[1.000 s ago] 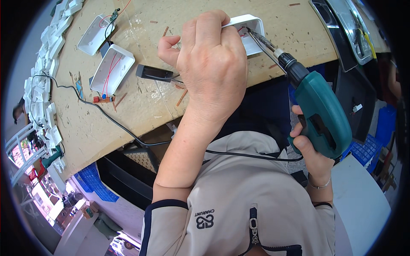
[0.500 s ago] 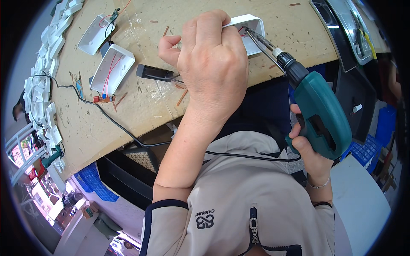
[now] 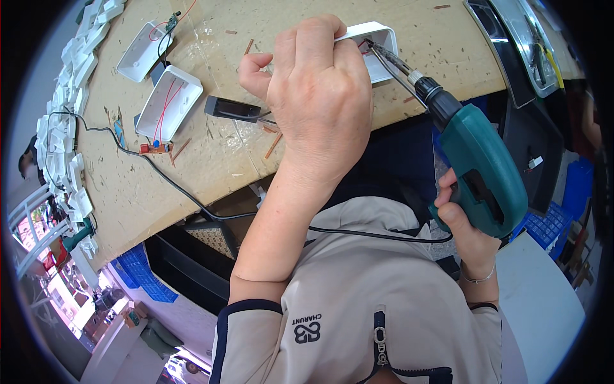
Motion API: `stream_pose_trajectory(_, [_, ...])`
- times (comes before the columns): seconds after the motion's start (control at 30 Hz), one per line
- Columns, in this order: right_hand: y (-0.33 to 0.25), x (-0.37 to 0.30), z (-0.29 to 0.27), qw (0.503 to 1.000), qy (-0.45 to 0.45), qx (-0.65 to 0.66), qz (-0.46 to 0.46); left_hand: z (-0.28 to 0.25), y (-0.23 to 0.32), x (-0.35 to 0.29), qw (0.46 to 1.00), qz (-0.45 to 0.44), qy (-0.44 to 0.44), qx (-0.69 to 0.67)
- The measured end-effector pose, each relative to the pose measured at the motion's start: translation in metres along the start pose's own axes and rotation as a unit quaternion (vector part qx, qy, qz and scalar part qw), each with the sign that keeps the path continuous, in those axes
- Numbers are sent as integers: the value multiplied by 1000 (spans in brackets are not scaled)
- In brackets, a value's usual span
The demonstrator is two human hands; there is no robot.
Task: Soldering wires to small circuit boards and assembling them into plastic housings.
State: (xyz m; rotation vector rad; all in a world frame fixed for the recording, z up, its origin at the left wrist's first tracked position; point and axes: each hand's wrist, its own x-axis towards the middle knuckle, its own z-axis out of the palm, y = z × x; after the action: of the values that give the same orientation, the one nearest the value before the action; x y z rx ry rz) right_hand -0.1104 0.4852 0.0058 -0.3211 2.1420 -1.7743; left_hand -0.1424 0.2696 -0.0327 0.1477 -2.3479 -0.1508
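Two open white housings (image 3: 167,102) and a black block (image 3: 232,109) lie on the bench (image 3: 217,160).

Three open white casings (image 3: 382,40) (image 3: 170,102) (image 3: 142,51), one green electric screwdriver (image 3: 481,168).

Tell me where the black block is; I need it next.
In the head view the black block lies on the bench, left of the left hand and right of the open white case.

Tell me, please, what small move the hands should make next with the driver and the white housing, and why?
Probably squeeze the trigger: the left hand already steadies the white housing, and the green power screwdriver in the right hand has its bit tip inside the housing.
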Motion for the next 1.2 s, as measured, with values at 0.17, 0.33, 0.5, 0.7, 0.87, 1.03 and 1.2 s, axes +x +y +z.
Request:
stream_pose_trajectory(0.17, [0, 0, -3, 999, -32, -23, -7, -1, 1, 0, 1000, -3, -5, 2])
stream_pose_trajectory(0.33, [1, -1, -7, 998, -46, -32, -2, -3, 1, 1, 1000, -4, -12, 12])
stream_pose_trajectory(0.5, [1, -4, -6, 999, -35, -30, 9, -2, 2, 1, 1000, -5, -14, 16])
stream_pose_trajectory(0.7, [0, -2, -1, 999, 12, 33, 1, -2, 2, 1, 1000, -5, -14, 11])
stream_pose_trajectory(0.87, [3, -1, -6, 998, -52, -24, -1, -3, 2, 2, 1000, -4, -12, 6])
stream_pose_trajectory(1.03, [3, 0, -2, 999, -30, -9, -8, -2, 2, 1, 1000, -3, -12, 7])
stream_pose_trajectory(1.2, [1, 0, 1, 1000, 2, 21, -4, -1, 0, 1, 1000, 0, -4, 2])
